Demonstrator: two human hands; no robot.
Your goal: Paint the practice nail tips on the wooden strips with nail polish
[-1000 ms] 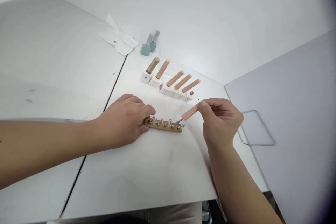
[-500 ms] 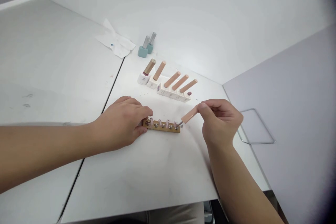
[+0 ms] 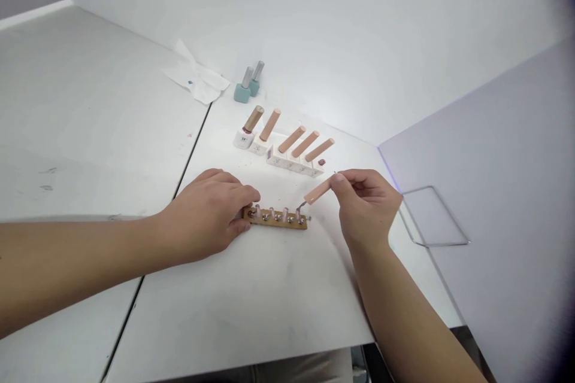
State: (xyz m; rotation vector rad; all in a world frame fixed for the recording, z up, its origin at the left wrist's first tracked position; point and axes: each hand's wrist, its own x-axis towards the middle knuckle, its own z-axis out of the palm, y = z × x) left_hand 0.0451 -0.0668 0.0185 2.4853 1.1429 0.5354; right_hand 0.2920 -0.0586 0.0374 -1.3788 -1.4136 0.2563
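Note:
My left hand (image 3: 204, 212) rests its fingertips against the left end of a narrow wooden strip (image 3: 275, 219), which carries a row of small pink nail tips (image 3: 285, 214) on metal posts. My right hand (image 3: 363, 206) pinches a peach-coloured polish brush handle (image 3: 318, 190). Its thin dark brush end (image 3: 300, 206) sits just over the strip's right end, close to the last nail tip. Whether the bristles touch that tip is too small to tell.
Behind the strip, several peach handles stand tilted in white blocks (image 3: 290, 160), beside a white polish bottle (image 3: 244, 139). Two teal bottles (image 3: 241, 93) and a crumpled tissue (image 3: 195, 81) lie further back. A wire frame (image 3: 433, 215) lies on a lilac panel (image 3: 485, 161) at right.
My right hand has shifted left, bringing the brush end from the strip's right tip further over the row. The whole view has drifted slightly. My left hand stays on the strip.

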